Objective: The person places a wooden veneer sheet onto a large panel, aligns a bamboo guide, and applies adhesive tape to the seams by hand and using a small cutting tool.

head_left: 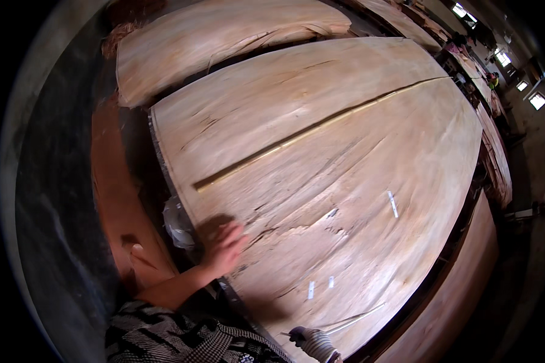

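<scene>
A broad sheet of pale wood veneer [345,157] lies on top of a stack, with a long split [309,133] running across it and small white tape patches [393,204] on its cracks. My left hand [224,247] rests flat, fingers spread, on the sheet's near left edge. My right hand [312,340], in a striped glove, sits at the lower edge of the sheet and grips a thin pale tool [354,319] that points over the veneer.
A second veneer stack [218,36] lies beyond. A crumpled clear plastic bag [178,224] hangs at the stack's left side, next to a reddish board [118,199]. More stacks and bright windows [537,100] stand at the far right.
</scene>
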{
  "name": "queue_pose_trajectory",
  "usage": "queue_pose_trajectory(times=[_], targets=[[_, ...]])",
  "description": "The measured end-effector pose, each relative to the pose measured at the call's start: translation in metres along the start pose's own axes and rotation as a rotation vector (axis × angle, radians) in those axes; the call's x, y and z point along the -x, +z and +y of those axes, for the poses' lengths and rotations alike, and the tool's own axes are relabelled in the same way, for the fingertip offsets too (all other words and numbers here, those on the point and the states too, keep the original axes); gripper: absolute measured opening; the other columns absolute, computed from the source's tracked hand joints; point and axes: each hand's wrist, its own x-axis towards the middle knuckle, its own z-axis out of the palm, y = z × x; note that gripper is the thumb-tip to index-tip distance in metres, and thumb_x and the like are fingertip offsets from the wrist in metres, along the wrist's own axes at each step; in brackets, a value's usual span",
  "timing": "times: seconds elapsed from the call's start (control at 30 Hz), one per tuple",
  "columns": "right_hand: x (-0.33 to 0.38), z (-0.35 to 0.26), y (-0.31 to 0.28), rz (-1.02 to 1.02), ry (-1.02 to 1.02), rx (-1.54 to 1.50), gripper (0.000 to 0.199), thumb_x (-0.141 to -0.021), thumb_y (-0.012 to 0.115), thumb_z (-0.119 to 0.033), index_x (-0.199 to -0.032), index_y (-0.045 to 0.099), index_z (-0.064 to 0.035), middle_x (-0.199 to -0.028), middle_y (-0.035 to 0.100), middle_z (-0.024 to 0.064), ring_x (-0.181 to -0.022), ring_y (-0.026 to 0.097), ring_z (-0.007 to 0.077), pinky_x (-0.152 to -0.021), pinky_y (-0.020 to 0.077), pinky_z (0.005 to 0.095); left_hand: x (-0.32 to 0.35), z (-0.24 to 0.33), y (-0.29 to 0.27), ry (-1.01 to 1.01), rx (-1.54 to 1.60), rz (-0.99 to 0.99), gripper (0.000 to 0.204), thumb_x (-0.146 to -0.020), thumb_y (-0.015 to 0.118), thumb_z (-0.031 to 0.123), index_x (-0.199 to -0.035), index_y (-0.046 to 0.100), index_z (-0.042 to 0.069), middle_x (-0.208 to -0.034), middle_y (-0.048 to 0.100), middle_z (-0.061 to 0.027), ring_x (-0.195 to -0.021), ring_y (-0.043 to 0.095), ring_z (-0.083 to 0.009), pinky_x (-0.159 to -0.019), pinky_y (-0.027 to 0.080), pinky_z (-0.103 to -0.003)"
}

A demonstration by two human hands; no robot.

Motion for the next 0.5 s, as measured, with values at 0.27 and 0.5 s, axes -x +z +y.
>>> queue_pose_trajectory(times=[0.27,0.5], targets=[[-0.100,-0.132,0.058,0.224,-0.126,0.201,0.016,-0.083,0.055,-0.021,-0.095,0.059,-0.0108,-0.078,0.063,0.0157,-0.072,0.062,0.0321,-0.063,0.0482,0.0409,0.074,-0.101,-0.103,-0.102,0.028,-0.071,0.046,-0.079,0.056,0.010,-0.124,0.046,0.007,-0.136,0.034,-0.0131,-0.128,0.031,-0.0321,-0.105,0.024,-0.045],[-0.175,-0.258,0.090,0.310,-0.135,-0.004,0.018,-0.081,0.059,-0.013,-0.098,0.060,-0.0058,-0.077,0.064,0.0128,-0.069,0.062,0.0229,-0.063,0.0483,0.0347,0.097,-0.250,-0.197,-0.108,-0.056,-0.035,0.047,-0.080,0.057,0.012,-0.125,0.044,0.005,-0.135,0.035,-0.0157,-0.126,0.031,-0.0352,-0.104,0.026,-0.046]])
